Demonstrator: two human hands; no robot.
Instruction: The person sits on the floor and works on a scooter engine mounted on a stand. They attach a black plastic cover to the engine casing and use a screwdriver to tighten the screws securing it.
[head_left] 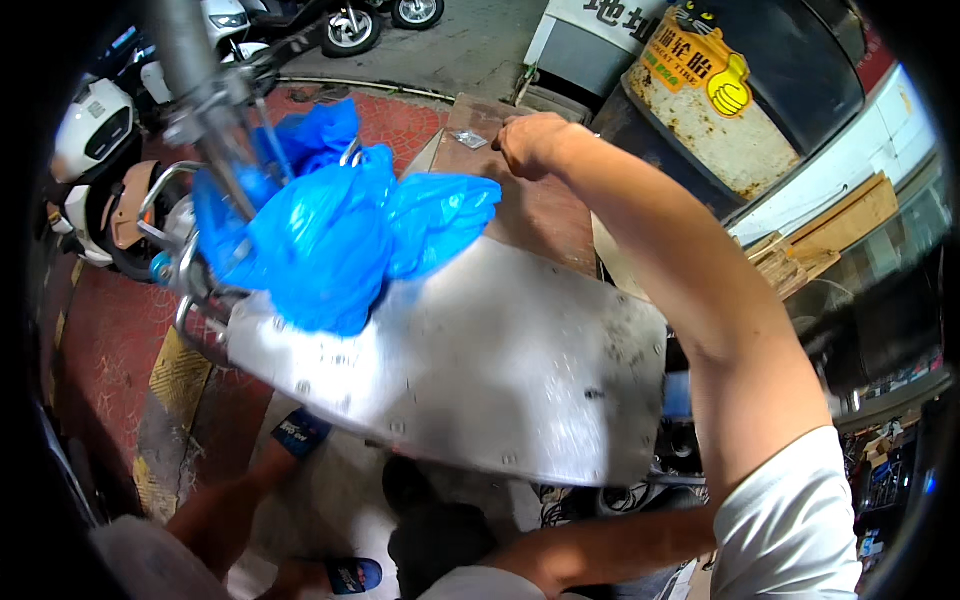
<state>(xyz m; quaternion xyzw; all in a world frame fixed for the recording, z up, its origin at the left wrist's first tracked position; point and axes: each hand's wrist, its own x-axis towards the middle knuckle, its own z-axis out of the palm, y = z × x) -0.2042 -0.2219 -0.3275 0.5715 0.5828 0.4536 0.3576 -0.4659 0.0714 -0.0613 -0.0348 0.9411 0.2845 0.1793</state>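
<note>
My right arm reaches forward from the lower right across a metal plate. My right hand (533,146) is at the far end, low over a reddish-brown board (545,220). Its fingers are curled together; whatever they hold, if anything, is hidden. Just left of the fingertips lies a small clear plastic packet (468,139). The silver plate (480,370), with screws along its edge, fills the middle. Blue plastic bags (325,235) are bunched on its left end, against a metal post and bent tubes. My left hand does not show.
Parked scooters (95,130) stand at the far left. A rusty dark cabinet (700,130) with a yellow sticker is at the back right, near wooden boards (840,225). Below the plate show slippered feet (302,432) and a black stool-like shape (440,545).
</note>
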